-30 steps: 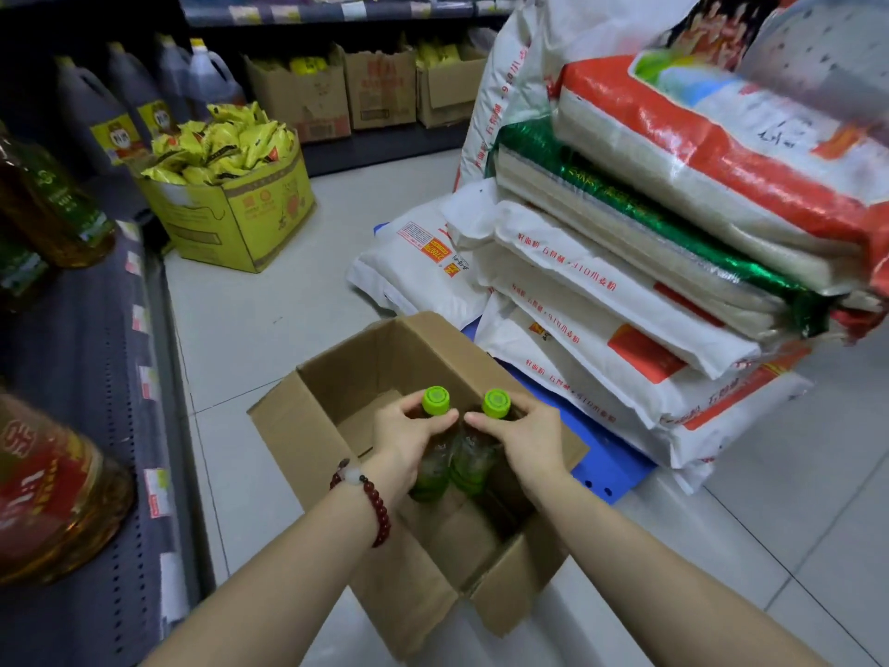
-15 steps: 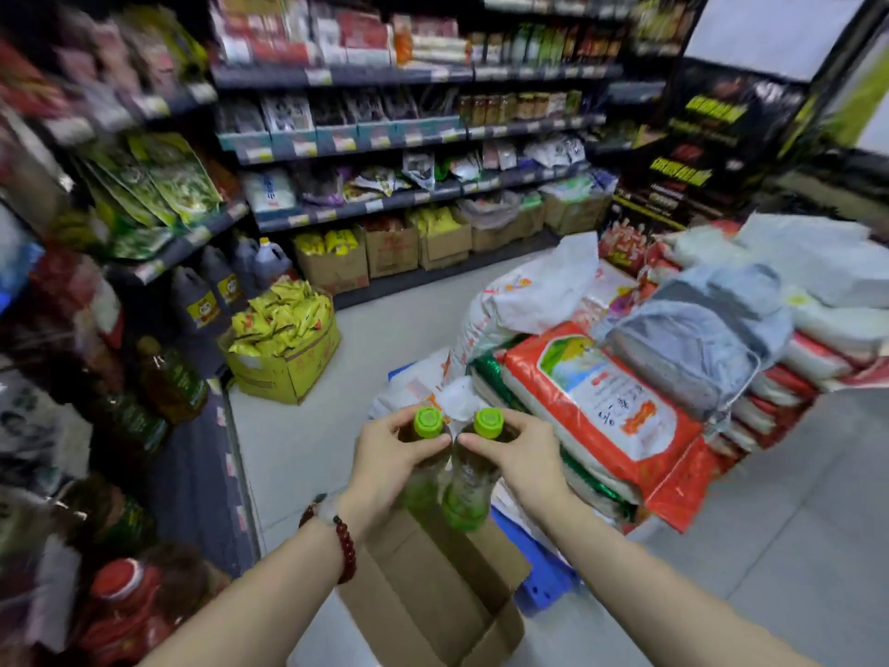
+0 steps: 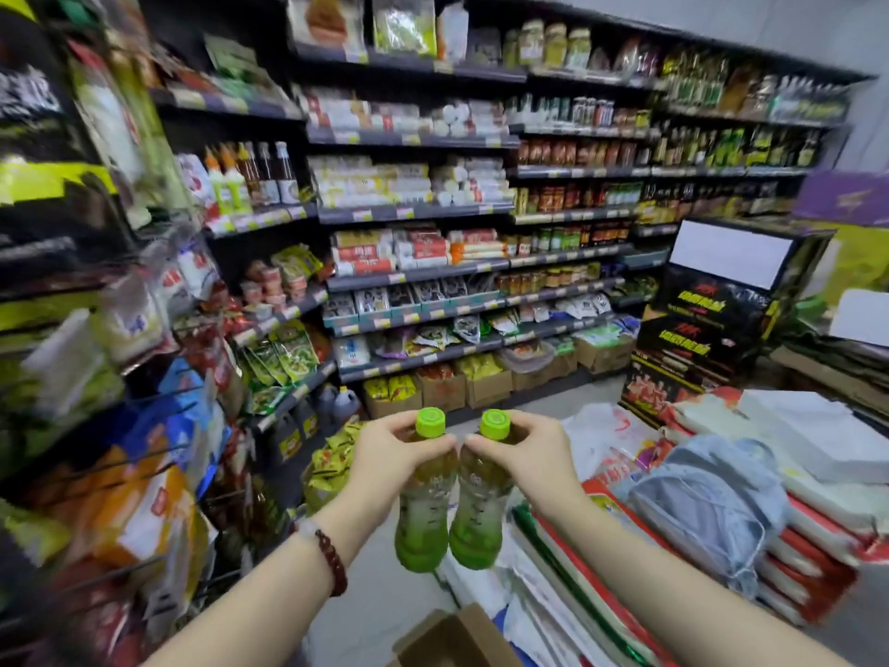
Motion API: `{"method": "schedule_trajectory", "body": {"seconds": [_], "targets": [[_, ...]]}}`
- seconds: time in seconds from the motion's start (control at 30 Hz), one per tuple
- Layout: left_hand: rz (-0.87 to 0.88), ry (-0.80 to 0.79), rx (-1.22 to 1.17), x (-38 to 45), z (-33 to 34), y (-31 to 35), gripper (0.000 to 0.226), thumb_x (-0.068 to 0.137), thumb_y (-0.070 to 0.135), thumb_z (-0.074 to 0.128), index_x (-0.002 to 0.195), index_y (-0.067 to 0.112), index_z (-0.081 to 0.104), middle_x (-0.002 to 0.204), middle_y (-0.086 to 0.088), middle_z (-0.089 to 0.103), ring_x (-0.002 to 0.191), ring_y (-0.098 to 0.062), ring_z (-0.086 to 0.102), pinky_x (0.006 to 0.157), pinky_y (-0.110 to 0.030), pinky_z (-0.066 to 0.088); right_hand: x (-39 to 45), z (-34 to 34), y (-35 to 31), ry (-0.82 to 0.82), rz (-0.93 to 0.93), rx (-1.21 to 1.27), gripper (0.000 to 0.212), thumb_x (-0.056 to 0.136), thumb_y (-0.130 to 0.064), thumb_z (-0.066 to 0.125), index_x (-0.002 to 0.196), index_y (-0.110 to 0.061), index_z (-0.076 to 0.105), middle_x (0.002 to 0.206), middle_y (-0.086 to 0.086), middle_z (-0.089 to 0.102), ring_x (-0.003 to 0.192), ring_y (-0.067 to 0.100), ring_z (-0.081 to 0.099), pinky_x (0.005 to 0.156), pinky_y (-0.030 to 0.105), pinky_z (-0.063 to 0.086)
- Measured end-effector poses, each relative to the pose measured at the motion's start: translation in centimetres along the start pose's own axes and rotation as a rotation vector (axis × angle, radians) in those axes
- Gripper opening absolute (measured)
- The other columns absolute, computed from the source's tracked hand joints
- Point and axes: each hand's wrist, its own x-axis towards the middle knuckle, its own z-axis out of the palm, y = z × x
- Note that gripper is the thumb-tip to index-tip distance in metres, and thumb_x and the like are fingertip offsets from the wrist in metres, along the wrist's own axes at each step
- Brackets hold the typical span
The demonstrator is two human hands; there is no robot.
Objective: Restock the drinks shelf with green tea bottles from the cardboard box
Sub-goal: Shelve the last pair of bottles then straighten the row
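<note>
Bottles of green tea, two, upright and side by side in mid-air, bases touching or nearly so. Left hand curled round the neck of the left bottle, just under its green cap; bead bracelet on that wrist. Right hand curled the same way round the neck of the right bottle. Cardboard box low at the bottom edge, flap showing, directly beneath the bottles. Stacked sacks to the right; stocked shelves ahead across the aisle.

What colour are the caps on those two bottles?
Bright lime green, both caps, clearest in the head view.
</note>
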Motion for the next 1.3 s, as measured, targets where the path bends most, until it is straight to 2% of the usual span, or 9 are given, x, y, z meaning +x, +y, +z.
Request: {"method": "schedule_trajectory", "body": {"seconds": [0.13,0.27,0.5,0.57,0.67,0.73,0.9,1.13,1.3], "targets": [[0.009,0.098,0.022,-1.7,-1.9,4.5,0.022,0.060,0.020,0.086,0.080,0.022,0.078,0.083,0.004,0.078,0.081,-0.011,0.070,0.072,-0.023,0.055,-0.4,-0.3,-4.9,-0.054,-0.110,-0.071,0.029,0.062,-0.044,0.085,0.078,-0.021,0.078,0.075,-0.010,0.076,0.081,0.009,0.068,0.083,0.034,0.053],[0.012,0.198,-0.039,-4.2,-3.8,8.4,0.014,0.062,0.010,0.085,0.070,0.019,0.077,0.072,0.003,0.076,0.066,-0.008,0.071,0.056,-0.018,0.053,-1.3,0.2,-9.4,-0.120,-0.206,-0.080,0.030,0.062,-0.046,0.085,0.075,-0.020,0.077,0.071,-0.011,0.074,0.074,0.001,0.066,0.077,0.028,0.053],[0.004,0.329,-0.053,-9.9,-9.3,14.0,0.022,0.061,0.009,0.085,0.082,0.010,0.077,0.084,-0.011,0.077,0.080,-0.026,0.071,0.080,-0.038,0.057,-4.1,3.0,-16.6,-0.303,-0.232,0.070,0.020,0.062,-0.033,0.089,0.070,-0.022,0.074,0.076,-0.005,0.077,0.077,0.007,0.070,0.082,0.033,0.059],[0.012,0.341,-0.039,-11.9,-11.4,15.3,0.023,0.060,0.011,0.085,0.081,0.012,0.078,0.083,-0.009,0.077,0.080,-0.026,0.071,0.079,-0.037,0.057,-5.3,4.1,-18.5,-0.346,-0.225,0.100,0.026,0.062,-0.030,0.089,0.079,-0.015,0.077,0.083,0.002,0.078,0.084,0.014,0.072,0.084,0.035,0.058],[0.010,0.348,-0.026,-15.3,-14.8,17.4,0.027,0.058,0.014,0.087,0.083,0.014,0.078,0.075,-0.003,0.077,0.069,-0.018,0.072,0.057,-0.023,0.055,-7.6,6.1,-21.1,-0.433,-0.210,0.201,0.026,0.064,-0.021,0.089,0.084,-0.008,0.078,0.085,0.010,0.078,0.082,0.018,0.072,0.082,0.035,0.058],[0.012,0.334,-0.022,-17.6,-17.2,18.7,0.024,0.058,0.014,0.086,0.081,0.016,0.078,0.073,-0.002,0.077,0.065,-0.015,0.072,0.052,-0.020,0.053,-9.3,7.8,-22.9,-0.455,-0.201,0.225,0.031,0.063,-0.023,0.089,0.088,-0.008,0.078,0.088,0.010,0.078,0.088,0.023,0.074,0.086,0.039,0.058],[0.026,0.252,-0.015,-23.1,-23.5,21.8,0.032,0.045,0.021,0.086,0.076,0.014,0.079,0.069,-0.004,0.075,0.057,-0.014,0.068,0.051,-0.020,0.053,-14.3,13.0,-27.6,-0.460,-0.204,0.207,0.051,0.058,-0.028,0.091,0.099,-0.003,0.075,0.093,0.013,0.077,0.096,0.028,0.073,0.092,0.046,0.056],[0.038,0.262,0.057,-29.3,-31.8,24.0,0.016,0.060,0.013,0.085,0.073,0.020,0.079,0.071,-0.001,0.076,0.059,-0.011,0.071,0.048,-0.015,0.050,-21.0,19.7,-32.6,-0.470,-0.238,0.297,0.030,0.062,-0.019,0.089,0.086,-0.007,0.077,0.086,0.012,0.078,0.079,0.019,0.071,0.080,0.036,0.061],[0.087,0.340,0.061,-33.0,-36.5,25.1,0.044,0.039,0.026,0.089,0.081,0.017,0.079,0.079,-0.005,0.077,0.072,-0.019,0.074,0.058,-0.023,0.056,-24.0,23.8,-35.4,-0.566,-0.272,0.323,0.035,0.056,-0.028,0.091,0.080,-0.007,0.077,0.082,0.011,0.078,0.072,0.015,0.070,0.083,0.042,0.059]]}}
